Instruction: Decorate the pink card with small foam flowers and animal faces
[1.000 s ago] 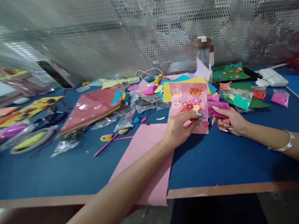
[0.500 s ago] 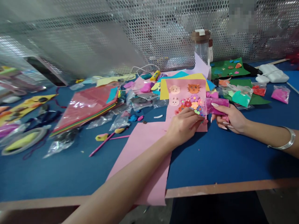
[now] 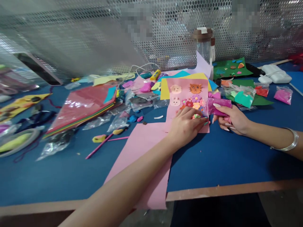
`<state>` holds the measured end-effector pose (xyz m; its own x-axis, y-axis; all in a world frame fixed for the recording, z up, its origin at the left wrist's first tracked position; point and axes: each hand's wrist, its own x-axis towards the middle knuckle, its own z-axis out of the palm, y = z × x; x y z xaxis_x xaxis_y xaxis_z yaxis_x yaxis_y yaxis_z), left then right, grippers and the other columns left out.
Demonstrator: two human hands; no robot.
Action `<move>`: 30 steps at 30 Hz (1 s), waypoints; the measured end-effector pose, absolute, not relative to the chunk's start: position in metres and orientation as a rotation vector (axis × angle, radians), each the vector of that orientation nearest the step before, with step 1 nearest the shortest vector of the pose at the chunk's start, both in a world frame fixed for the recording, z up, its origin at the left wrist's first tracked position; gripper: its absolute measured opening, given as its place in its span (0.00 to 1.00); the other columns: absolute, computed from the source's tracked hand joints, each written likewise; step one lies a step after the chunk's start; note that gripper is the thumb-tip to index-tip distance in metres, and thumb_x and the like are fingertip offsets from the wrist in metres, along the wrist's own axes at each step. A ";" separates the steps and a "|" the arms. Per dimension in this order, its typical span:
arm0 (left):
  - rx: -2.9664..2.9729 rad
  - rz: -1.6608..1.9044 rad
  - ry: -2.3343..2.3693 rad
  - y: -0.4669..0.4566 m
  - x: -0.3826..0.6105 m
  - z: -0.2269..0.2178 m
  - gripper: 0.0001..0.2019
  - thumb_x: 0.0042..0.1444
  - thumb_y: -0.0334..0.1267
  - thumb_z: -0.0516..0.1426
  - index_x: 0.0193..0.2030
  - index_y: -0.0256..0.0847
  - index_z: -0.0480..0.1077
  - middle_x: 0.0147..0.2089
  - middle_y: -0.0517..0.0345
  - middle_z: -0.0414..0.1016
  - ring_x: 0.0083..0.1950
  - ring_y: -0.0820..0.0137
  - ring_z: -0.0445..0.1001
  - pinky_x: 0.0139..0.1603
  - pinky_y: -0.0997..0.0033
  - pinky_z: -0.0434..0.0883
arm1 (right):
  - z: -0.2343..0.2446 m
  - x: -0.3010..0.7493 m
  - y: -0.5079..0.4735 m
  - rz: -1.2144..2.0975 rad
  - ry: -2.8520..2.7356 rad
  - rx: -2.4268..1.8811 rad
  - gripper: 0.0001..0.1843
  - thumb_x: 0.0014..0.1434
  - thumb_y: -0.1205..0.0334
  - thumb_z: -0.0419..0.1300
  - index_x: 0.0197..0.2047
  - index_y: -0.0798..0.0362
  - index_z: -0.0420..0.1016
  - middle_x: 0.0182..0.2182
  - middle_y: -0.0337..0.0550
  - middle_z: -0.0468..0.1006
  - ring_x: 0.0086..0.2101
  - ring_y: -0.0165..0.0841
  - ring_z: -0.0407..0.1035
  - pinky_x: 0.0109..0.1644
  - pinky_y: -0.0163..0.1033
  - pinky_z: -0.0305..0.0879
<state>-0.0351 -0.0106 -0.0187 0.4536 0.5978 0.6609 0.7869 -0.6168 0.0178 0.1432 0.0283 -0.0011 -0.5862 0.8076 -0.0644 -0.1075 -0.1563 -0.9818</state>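
My left hand (image 3: 184, 125) is closed over the lower part of a pink sheet (image 3: 174, 118), fingers bent and tips together. Small pale-green and orange bits (image 3: 196, 116) show among its fingers; what it pinches is too small to name. Foam flowers (image 3: 196, 98) in several colours crowd the sheet above the hand. Higher up are an orange cat face (image 3: 195, 88) and two pale animal faces, one of them a bunny (image 3: 175, 101). At the sheet's right edge, my right hand (image 3: 233, 118) grips a magenta plastic packet (image 3: 220, 105), whose open end points toward the flowers.
A larger pink sheet (image 3: 139, 157) lies under my left forearm and overhangs the table edge. Left are a folder of coloured sheets (image 3: 80, 105) and a pink pencil (image 3: 99, 146). A bottle (image 3: 203, 47) stands behind; small bags (image 3: 243, 96) and a white case (image 3: 274, 74) lie right.
The fingers of my left hand have shifted slightly, and small pale-green and orange bits now show among them. My right hand keeps its grip on the packet. The view has turned slightly.
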 end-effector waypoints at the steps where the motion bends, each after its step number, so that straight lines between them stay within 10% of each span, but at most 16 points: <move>1: -2.424 -0.919 -1.194 -0.011 -0.035 -0.018 0.07 0.53 0.37 0.54 0.35 0.43 0.74 0.33 0.53 0.70 0.36 0.69 0.66 0.33 0.69 0.66 | -0.001 0.143 0.028 1.810 -1.467 -0.820 0.20 0.56 0.55 0.51 0.20 0.59 0.70 0.06 0.29 0.49 0.07 0.20 0.45 0.11 0.28 0.48; 14: -2.722 -0.865 -1.235 -0.036 -0.043 0.008 0.11 0.42 0.30 0.47 0.36 0.37 0.60 0.39 0.50 0.70 0.48 0.61 0.66 0.45 0.59 0.64 | 0.003 0.142 0.026 1.808 -1.473 -0.837 0.21 0.57 0.56 0.48 0.20 0.60 0.69 0.05 0.29 0.50 0.06 0.20 0.45 0.10 0.28 0.49; 30: -2.676 -0.510 -1.046 -0.040 -0.038 0.003 0.17 0.54 0.41 0.48 0.46 0.31 0.59 0.45 0.44 0.71 0.55 0.57 0.64 0.50 0.57 0.62 | 0.002 0.143 0.026 1.817 -1.502 -0.813 0.22 0.58 0.54 0.48 0.21 0.59 0.69 0.05 0.28 0.49 0.07 0.20 0.45 0.11 0.27 0.50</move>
